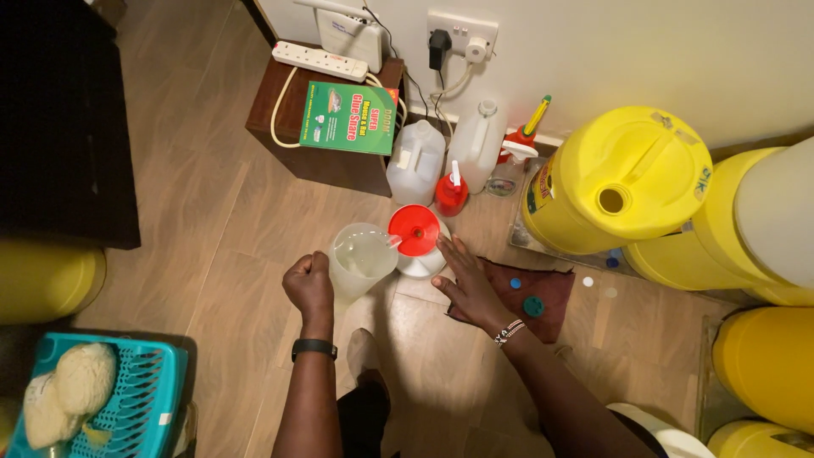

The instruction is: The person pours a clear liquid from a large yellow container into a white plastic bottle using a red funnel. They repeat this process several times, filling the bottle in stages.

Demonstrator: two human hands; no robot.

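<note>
The wooden floor [237,254] carries everything here. Along its right edge stand several large yellow drums [623,174], the nearest one with an open round mouth in its lid. At the bottom left corner sits a teal slatted basket [140,386] holding pale lumps. Against the wall at the top edge stands a small dark wooden stand [326,157] bearing a white power strip [320,60] and a green flat box [349,117]. Just right of the stand, two translucent white jerrycans [415,161] stand side by side.

A dark red cloth [555,293] lies on the floor near the drums, with small caps on it (one blue, one teal).

My left hand [309,284] is closed in a fist around the handle of a clear plastic jug [363,254], tilted so its spout touches the red funnel [415,229]. The funnel sits in the mouth of a white container [424,263] near the middle of the floor. My right hand [466,280] is spread wide, fingers resting against the white container's side. A small red bottle [451,195] stands just behind the funnel.
</note>
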